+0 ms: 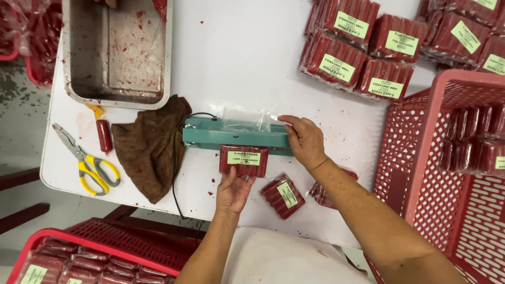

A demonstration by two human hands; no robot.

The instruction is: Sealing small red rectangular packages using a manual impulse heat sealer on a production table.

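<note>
Reds everywhere, teal sealer in the middle

Dark red sausage pack (243,160) with a pale green label, teal sealer (210,135), white desk (236,52), brown cloth (150,144), yellow-handled scissors (87,160) at left, pinkish-red lattice basket (421,152) at right.

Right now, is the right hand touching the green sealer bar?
Touching. The head view shows the right hand lying flat on the end of the green sealer bar, fingers pressed onto it beside the clear bag edge, with no gap visible.
</note>
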